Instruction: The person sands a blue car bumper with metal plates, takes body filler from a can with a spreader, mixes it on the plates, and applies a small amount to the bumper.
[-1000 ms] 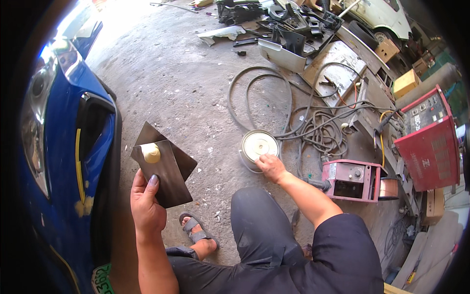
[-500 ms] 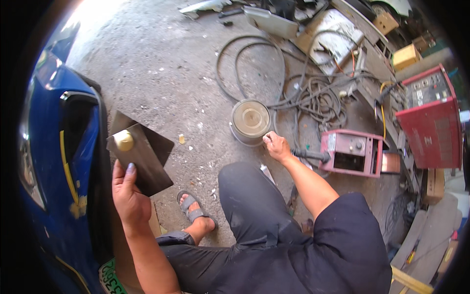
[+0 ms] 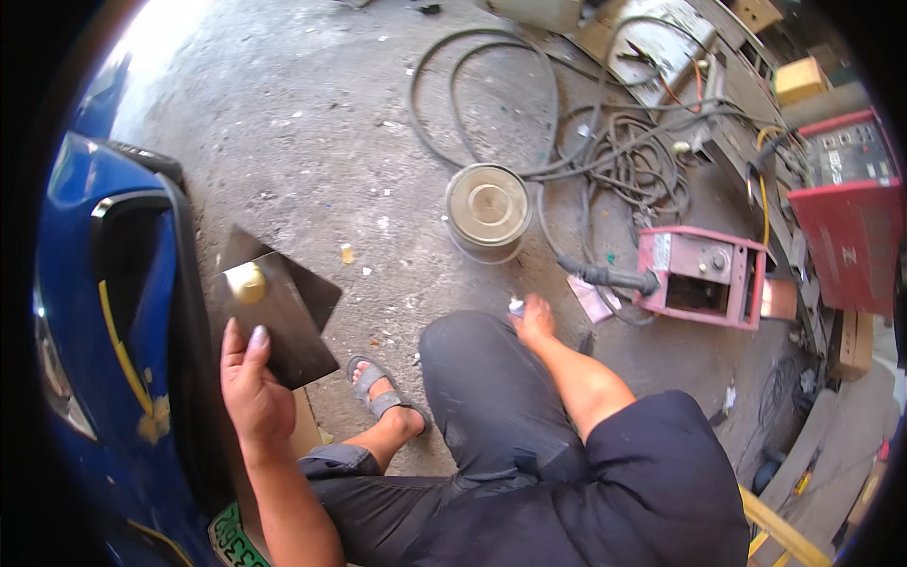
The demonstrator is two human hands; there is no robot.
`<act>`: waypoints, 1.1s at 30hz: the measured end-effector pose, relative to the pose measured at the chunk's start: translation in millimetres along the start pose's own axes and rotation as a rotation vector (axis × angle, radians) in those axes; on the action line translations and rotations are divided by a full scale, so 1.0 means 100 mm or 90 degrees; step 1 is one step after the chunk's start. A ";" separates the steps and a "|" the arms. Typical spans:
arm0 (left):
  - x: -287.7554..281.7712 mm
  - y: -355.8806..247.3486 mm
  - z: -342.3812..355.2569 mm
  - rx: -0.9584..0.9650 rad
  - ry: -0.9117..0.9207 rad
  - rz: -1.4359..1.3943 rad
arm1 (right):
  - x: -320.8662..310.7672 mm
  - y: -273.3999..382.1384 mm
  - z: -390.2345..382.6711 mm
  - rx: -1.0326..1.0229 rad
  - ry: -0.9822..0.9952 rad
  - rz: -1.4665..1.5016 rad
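Observation:
My left hand (image 3: pixel 257 387) grips two thin dark plates (image 3: pixel 283 326), fanned across each other beside the blue car bumper. A rounded lump of pale yellow putty (image 3: pixel 248 283) sits on the upper plate, above my thumb. Just past my knee, my right hand (image 3: pixel 536 319) is closed round a small white-tipped tube (image 3: pixel 516 306); most of the tube is hidden by fingers and leg. Farther out on the floor stands a round lidded can (image 3: pixel 488 206) with a wire handle, apart from both hands.
The blue car bumper (image 3: pixel 142 283) runs down my left side. Coiled black cables (image 3: pixel 633 165) lie beyond the can. To the right are a pink-red machine (image 3: pixel 701 274) and a larger red machine (image 3: pixel 850 227). A pinkish paper (image 3: pixel 592 299) rests near the cable plug.
My right hand has come back from the can's edge toward my knee and closed on the tube that lay there. The left hand still holds the plates, nearly unmoved.

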State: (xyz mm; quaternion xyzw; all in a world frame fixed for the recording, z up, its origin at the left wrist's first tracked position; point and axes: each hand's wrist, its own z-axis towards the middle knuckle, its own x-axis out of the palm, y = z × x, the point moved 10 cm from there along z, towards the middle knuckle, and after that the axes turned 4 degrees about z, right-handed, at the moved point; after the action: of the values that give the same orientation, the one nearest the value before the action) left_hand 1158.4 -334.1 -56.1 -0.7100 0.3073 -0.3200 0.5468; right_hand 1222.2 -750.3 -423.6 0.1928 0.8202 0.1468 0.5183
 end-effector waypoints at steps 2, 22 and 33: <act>0.12 0.06 0.02 -0.030 0.008 0.001 | -0.14 0.00 0.05 -0.011 -0.039 0.096; 0.61 0.12 0.12 -0.028 0.120 0.065 | -2.25 3.77 -0.96 -0.530 0.039 0.343; 0.61 0.13 0.14 -0.038 0.142 0.066 | -2.31 4.02 -1.10 -0.635 -0.051 0.335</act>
State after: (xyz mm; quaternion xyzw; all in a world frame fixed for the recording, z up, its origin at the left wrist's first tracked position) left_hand 1205.2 -376.3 -64.5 -0.6694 0.4119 -0.3586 0.5036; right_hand 1277.8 -508.1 -17.3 0.1281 0.5555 0.6332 0.5235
